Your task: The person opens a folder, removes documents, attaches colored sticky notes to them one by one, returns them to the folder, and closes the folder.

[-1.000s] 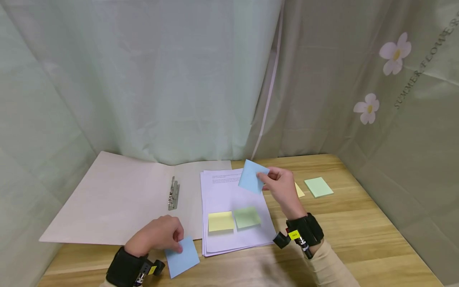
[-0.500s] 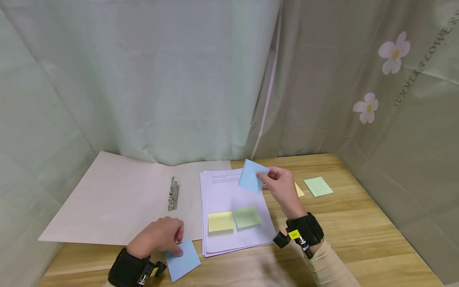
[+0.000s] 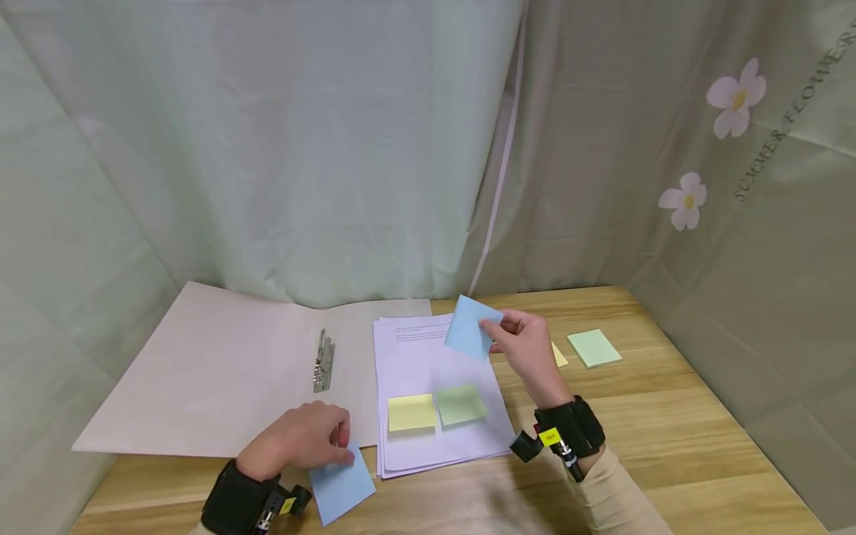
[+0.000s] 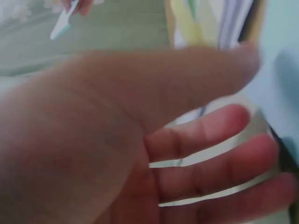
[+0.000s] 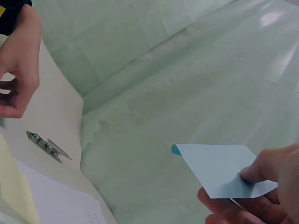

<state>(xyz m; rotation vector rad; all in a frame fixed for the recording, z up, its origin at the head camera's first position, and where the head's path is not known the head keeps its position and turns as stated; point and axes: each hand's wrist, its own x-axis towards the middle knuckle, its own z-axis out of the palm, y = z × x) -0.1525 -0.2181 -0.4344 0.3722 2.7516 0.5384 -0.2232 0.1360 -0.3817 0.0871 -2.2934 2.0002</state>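
My left hand (image 3: 301, 438) is at a blue square sticky note (image 3: 341, 490) by the front of the table, its thumb over the note's upper edge. In the left wrist view the thumb (image 4: 187, 74) lies straight and three fingers (image 4: 201, 182) are loosely bent, apart from each other; the index finger is hidden. My right hand (image 3: 524, 349) pinches another blue sticky note (image 3: 468, 327) between thumb and fingers above the paper sheets (image 3: 414, 364). In the right wrist view this note (image 5: 219, 163) is tilted, with a darker curled bit at one edge.
A yellow note (image 3: 411, 413) and a green note (image 3: 461, 405) are stuck on the sheets. Left of them lies an open binder (image 3: 234, 371) with a metal clip (image 3: 324, 362). A green pad (image 3: 594, 348) and a partly hidden yellow one (image 3: 558, 355) lie right. Curtains surround the table.
The left thumb has shifted right along the lower blue note, which has slid slightly toward the front edge. The right hand and its note have stayed almost still.
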